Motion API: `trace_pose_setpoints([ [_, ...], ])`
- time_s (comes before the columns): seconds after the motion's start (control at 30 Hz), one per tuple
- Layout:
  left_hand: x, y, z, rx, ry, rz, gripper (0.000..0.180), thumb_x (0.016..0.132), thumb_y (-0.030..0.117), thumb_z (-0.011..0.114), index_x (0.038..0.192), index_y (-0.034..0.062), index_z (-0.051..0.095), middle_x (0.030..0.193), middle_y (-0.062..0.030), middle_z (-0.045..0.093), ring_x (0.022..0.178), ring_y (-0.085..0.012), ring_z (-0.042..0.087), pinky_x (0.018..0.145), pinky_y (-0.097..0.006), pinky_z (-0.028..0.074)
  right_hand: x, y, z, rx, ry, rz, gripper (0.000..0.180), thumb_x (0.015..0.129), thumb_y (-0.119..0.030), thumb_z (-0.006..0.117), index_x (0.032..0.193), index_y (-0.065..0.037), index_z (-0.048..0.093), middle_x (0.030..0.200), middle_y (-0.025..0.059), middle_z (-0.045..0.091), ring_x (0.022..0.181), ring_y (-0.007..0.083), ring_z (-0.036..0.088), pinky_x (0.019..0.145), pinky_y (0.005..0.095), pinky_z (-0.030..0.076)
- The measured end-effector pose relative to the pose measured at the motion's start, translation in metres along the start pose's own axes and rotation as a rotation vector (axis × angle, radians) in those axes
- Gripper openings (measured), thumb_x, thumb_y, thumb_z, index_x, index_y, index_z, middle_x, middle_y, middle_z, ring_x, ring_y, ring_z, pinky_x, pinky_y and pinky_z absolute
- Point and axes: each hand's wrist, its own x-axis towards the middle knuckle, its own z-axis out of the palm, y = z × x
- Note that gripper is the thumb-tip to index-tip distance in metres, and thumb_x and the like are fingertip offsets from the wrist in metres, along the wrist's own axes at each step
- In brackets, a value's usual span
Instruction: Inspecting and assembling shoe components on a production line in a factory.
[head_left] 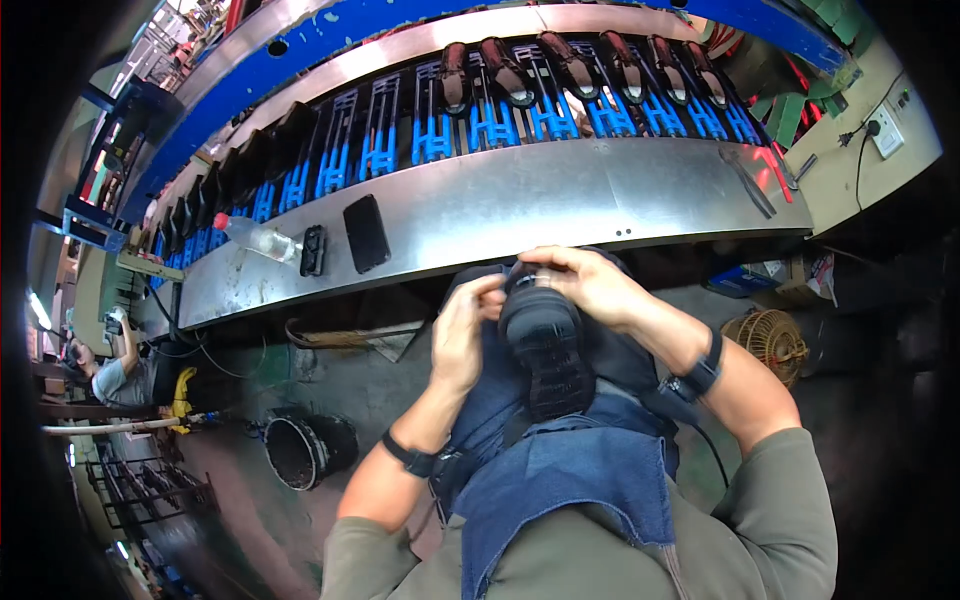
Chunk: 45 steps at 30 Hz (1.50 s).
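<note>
A black shoe (548, 345) lies on my lap over the dark blue apron (570, 485), its ridged sole turned up. On the left of its far end, my left hand (461, 335) has its fingers curled in against the edge, slightly blurred. My right hand (592, 287) reaches over that same end from the right, with thumb and fingers closed on it. The fingers partly hide the far end of the shoe, so I cannot make out any small item there.
Beyond my knees runs a metal ledge (480, 205) with a phone (366, 233), a dark case (313, 251) and a plastic bottle (262, 240). Behind it, several shoes (570, 65) sit on blue racks (490, 125). A black bucket (297, 452) and a wicker basket (768, 345) stand on the floor; a co-worker (115, 375) is far left.
</note>
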Motion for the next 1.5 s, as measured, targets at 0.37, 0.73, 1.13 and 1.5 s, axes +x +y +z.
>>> trace_pose_setpoints([
  [0.37, 0.002, 0.033, 0.007, 0.519, -0.828, 0.048, 0.012, 0.094, 0.02, 0.062, 0.097, 0.0085, 0.061, 0.092, -0.0019, 0.057, 0.087, -0.016, 0.056, 0.083, -0.033, 0.046, -0.029, -0.049, -0.018, -0.623, -0.459, -0.289, 0.029, 0.08, -0.025, 0.081, 0.093, -0.006, 0.064, 0.089, 0.0051, 0.065, 0.085, 0.0194, 0.06, 0.079, 0.0335, 0.049],
  [0.73, 0.048, 0.008, -0.003, 0.248, -0.569, 0.076, 0.038, 0.072, 0.013, 0.088, 0.099, 0.0054, 0.063, 0.099, -0.0091, 0.06, 0.088, -0.0283, 0.057, 0.075, -0.038, 0.046, 0.006, -0.007, -0.048, -0.426, -0.315, -0.438, 0.039, 0.076, -0.028, 0.086, 0.098, -0.008, 0.06, 0.093, 0.0078, 0.054, 0.088, 0.0266, 0.055, 0.075, 0.0392, 0.045],
  [1.13, 0.103, -0.035, -0.014, 0.281, -0.279, -0.38, 0.031, 0.087, 0.008, 0.077, 0.11, -0.0016, 0.06, 0.108, -0.0122, 0.059, 0.083, -0.0206, 0.059, 0.072, -0.031, 0.048, 0.073, 0.026, -0.055, -0.396, -0.051, 0.035, 0.044, 0.082, -0.015, 0.082, 0.107, -0.003, 0.049, 0.096, 0.0174, 0.054, 0.076, 0.0354, 0.06, 0.065, 0.0427, 0.05],
  [1.5, 0.08, 0.028, -0.002, 0.176, -0.375, -0.084, 0.032, 0.085, 0.017, 0.076, 0.11, -0.0012, 0.066, 0.127, -0.0177, 0.06, 0.117, -0.03, 0.059, 0.1, -0.042, 0.045, 0.02, 0.003, -0.031, 0.345, -0.178, 0.065, 0.061, 0.094, -0.035, 0.066, 0.141, -0.003, 0.047, 0.146, 0.0161, 0.043, 0.136, 0.027, 0.043, 0.113, 0.0422, 0.033],
])
